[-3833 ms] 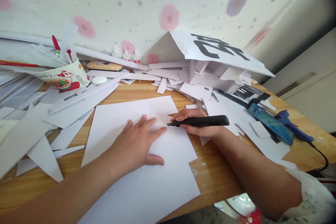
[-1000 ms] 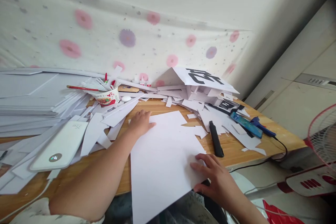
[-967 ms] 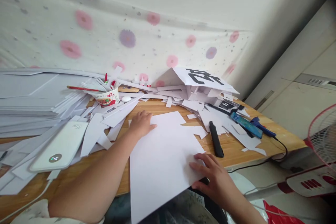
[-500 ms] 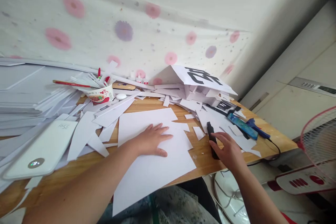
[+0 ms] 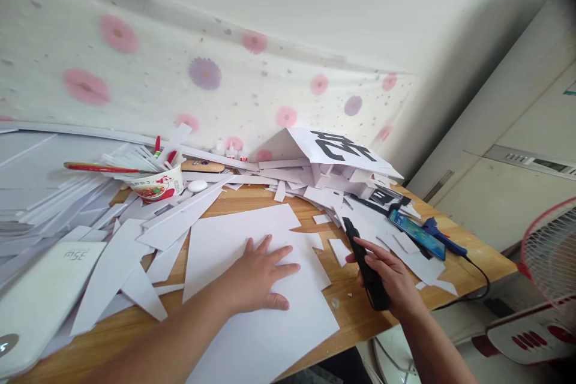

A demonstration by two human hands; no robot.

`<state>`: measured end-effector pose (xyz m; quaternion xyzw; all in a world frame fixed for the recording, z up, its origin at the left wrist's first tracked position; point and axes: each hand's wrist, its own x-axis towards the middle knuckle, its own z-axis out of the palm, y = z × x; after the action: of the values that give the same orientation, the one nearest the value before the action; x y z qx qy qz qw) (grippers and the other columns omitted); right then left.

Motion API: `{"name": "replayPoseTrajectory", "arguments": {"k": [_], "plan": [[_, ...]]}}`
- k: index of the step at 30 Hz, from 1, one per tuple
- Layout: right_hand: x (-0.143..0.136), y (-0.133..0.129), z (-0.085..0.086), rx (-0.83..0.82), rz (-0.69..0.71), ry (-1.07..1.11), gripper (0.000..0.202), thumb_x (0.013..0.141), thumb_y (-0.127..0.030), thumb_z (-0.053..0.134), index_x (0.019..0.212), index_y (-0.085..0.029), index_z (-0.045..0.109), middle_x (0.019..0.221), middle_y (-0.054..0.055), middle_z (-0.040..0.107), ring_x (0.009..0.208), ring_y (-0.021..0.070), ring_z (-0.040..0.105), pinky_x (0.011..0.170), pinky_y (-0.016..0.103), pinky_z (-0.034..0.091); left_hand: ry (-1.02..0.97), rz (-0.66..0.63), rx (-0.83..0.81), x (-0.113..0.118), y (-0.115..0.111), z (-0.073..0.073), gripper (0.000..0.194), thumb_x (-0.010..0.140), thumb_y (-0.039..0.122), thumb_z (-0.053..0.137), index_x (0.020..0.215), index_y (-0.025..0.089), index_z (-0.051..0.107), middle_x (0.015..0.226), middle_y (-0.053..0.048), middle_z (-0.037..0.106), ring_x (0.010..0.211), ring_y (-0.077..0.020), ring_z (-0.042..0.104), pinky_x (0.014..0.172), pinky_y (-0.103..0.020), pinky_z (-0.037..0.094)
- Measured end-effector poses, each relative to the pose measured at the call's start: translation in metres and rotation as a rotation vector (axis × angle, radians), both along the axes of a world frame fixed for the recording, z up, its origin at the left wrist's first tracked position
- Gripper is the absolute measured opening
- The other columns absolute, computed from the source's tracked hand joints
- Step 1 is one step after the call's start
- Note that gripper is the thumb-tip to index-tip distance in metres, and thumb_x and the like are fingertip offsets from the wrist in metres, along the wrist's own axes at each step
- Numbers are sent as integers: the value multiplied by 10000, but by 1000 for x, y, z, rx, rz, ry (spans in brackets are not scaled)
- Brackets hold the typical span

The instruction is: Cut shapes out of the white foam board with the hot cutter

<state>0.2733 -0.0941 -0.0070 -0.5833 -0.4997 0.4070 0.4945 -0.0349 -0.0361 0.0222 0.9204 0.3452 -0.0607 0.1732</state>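
A large white sheet (image 5: pixel 243 240) with a cut, jagged right edge lies flat on the wooden table (image 5: pixel 355 336). My left hand (image 5: pixel 263 276) rests on it, palm down, fingers spread. To the right, my right hand (image 5: pixel 387 276) has its fingers wrapped round a slim black tool (image 5: pixel 366 270), which is tilted, its narrow end pointing up and away from me. A small white scrap (image 5: pixel 338 252) lies just beyond the tool.
White scraps (image 5: pixel 108 270) and a white power bank (image 5: pixel 49 300) are at the left. Behind stand a paper bowl (image 5: pixel 157 185) of strips and a white model (image 5: pixel 342 150). A phone (image 5: pixel 416 233) and a blue tool (image 5: pixel 443 237) lie at the right.
My right hand has closed round the black tool and lifted it off the table. My left hand is still spread on the sheet. The view has shifted slightly.
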Motion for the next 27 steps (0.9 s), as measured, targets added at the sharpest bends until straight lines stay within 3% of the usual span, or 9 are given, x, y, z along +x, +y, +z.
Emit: {"name": "replayPoseTrajectory", "arguments": {"k": [2, 5, 8, 12, 16, 19, 21, 24, 27], "plan": [[-9, -4, -2, 50, 102, 287, 452, 820, -475, 614, 1186, -209, 599, 935, 105, 726, 576, 188, 631, 541, 316, 473, 10, -8, 4, 2, 0, 1, 714, 819, 703, 506, 1459, 436, 335, 1597, 3, 208, 1438, -480, 47, 1040, -780, 101], [-24, -3, -9, 97, 74, 495, 420, 839, -566, 541, 1051, -219, 646, 784, 88, 716, 545, 181, 624, 512, 309, 482, 22, -12, 8, 4, 0, 2, 706, 823, 701, 500, 1456, 427, 349, 1594, 5, 215, 1432, -492, 61, 1027, -789, 126], [-38, 4, -15, 169, -42, 556, 372, 829, -559, 542, 932, -221, 661, 740, 69, 687, 572, 180, 618, 512, 314, 507, 28, -8, 6, 5, 2, 1, 694, 828, 691, 502, 1452, 420, 363, 1595, 8, 211, 1436, -483, 55, 1036, -779, 127], [-53, 14, -10, 290, -65, 566, 196, 720, -377, 711, 807, -235, 608, 674, 3, 583, 592, 149, 562, 563, 300, 505, 13, -7, 9, 4, 4, -5, 692, 823, 670, 535, 1449, 434, 359, 1596, 15, 213, 1442, -470, 52, 1044, -773, 110], [-66, 20, -8, 372, -138, 387, 321, 668, -473, 751, 727, -223, 560, 518, -67, 413, 480, 104, 424, 494, 246, 413, 4, -10, 20, 4, 5, -7, 684, 822, 656, 551, 1444, 448, 358, 1595, 11, 226, 1435, -482, 74, 1027, -785, 125], [-71, 18, -14, 335, -220, 151, 310, 675, -433, 779, 675, -198, 576, 545, -34, 514, 499, 109, 460, 487, 236, 393, 11, -6, 21, 4, 5, -7, 670, 826, 630, 567, 1439, 444, 370, 1594, 9, 230, 1436, -479, 77, 1031, -781, 126], [-72, 16, -18, 293, -226, -63, 268, 728, -419, 743, 838, -198, 640, 655, 2, 607, 573, 142, 539, 521, 256, 439, 5, -9, 23, 4, 4, -7, 668, 826, 622, 574, 1437, 441, 375, 1594, 7, 228, 1435, -479, 79, 1029, -783, 130], [-73, 12, -20, 272, -129, -276, 372, 783, -401, 679, 1102, -221, 617, 832, 35, 686, 694, 187, 634, 612, 301, 518, -5, -20, 35, 5, 4, -9, 672, 823, 622, 579, 1436, 435, 378, 1594, -1, 227, 1433, -483, 86, 1016, -795, 138], [-74, 11, -19, 271, -25, -332, 334, 805, -355, 650, 1113, -230, 625, 939, 52, 713, 741, 201, 667, 673, 331, 558, 0, -17, 39, 5, 5, -10, 672, 824, 615, 584, 1436, 430, 379, 1597, -5, 220, 1432, -486, 89, 1014, -797, 141]]}}
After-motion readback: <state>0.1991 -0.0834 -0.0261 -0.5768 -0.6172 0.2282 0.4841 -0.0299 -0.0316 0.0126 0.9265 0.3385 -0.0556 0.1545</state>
